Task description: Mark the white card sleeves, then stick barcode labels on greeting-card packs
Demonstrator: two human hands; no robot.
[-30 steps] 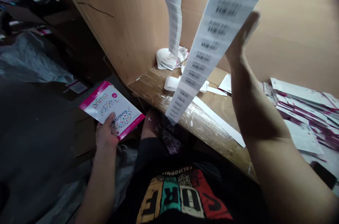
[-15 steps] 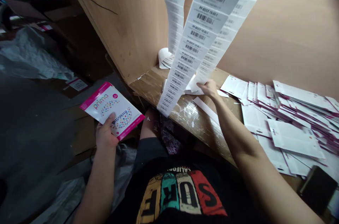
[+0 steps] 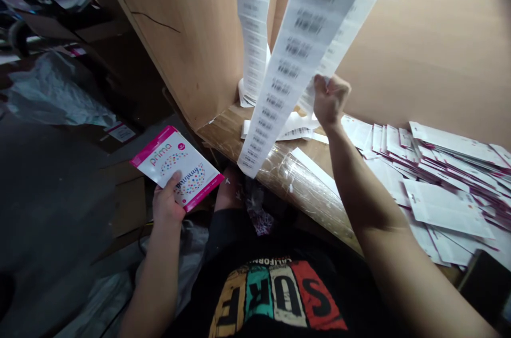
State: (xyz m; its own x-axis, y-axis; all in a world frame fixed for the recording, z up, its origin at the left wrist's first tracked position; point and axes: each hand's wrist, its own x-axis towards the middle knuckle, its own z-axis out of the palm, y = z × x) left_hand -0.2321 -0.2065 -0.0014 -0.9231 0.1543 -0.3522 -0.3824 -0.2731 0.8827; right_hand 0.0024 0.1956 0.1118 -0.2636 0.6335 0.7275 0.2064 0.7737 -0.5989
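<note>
My left hand (image 3: 170,200) grips a flat white-and-pink packet (image 3: 181,167) marked "prima", thumb across its printed front. On the other side, my right hand (image 3: 330,99) is closed around the edge of a hanging strip of barcode labels (image 3: 275,88), behind its front run. This strip comes down from above and its lower end hangs over the near edge of the table. A second label strip (image 3: 255,29) hangs further left. Under my right hand, a loose curl of labels (image 3: 297,130) lies on the tabletop.
Many white packets with pink edges (image 3: 447,205) are spread over the right of the wooden table (image 3: 307,194). Wooden panels (image 3: 179,34) stand behind and left. A dark object (image 3: 487,285) lies at lower right. Plastic bags (image 3: 59,90) and cardboard (image 3: 130,205) are at left.
My right hand has risen from near the tabletop, pulling the label strip upward. My left hand, with the packet, has shifted slightly right in view.
</note>
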